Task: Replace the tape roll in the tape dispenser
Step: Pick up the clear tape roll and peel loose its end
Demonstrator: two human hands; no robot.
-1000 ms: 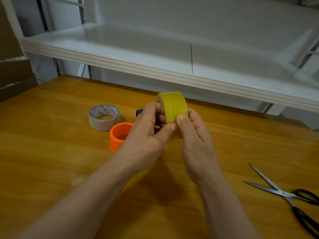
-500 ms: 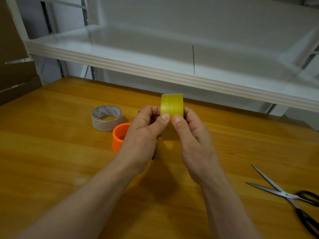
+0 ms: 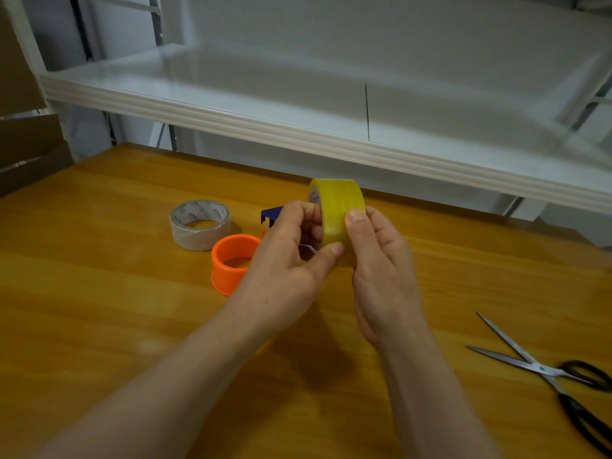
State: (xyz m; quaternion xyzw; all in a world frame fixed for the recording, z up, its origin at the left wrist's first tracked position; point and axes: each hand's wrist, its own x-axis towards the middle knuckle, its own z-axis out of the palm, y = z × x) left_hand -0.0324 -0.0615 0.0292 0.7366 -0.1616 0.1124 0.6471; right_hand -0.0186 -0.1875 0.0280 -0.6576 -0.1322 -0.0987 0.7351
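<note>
I hold a yellow tape roll [image 3: 337,207] upright above the wooden table [image 3: 99,309], between both hands. My left hand [image 3: 284,260] grips its left side, thumb tip pressed on the lower band. My right hand [image 3: 381,263] grips the right side, thumb resting on the band. Behind my left hand a blue piece of the tape dispenser [image 3: 270,215] shows; the remainder is hidden. An orange ring-shaped core [image 3: 231,260] stands on the table just left of my left hand.
A grey-white tape roll [image 3: 199,224] lies flat behind the orange core. Open scissors [image 3: 546,372] with black handles lie at the right. A white shelf [image 3: 298,134] overhangs the table's far edge. Brown cardboard [image 3: 23,134] stands at the far left.
The yellow roll has turned slightly in my hands, now showing its left face. My right thumb has slid up the band; my left thumb sits lower on it.
</note>
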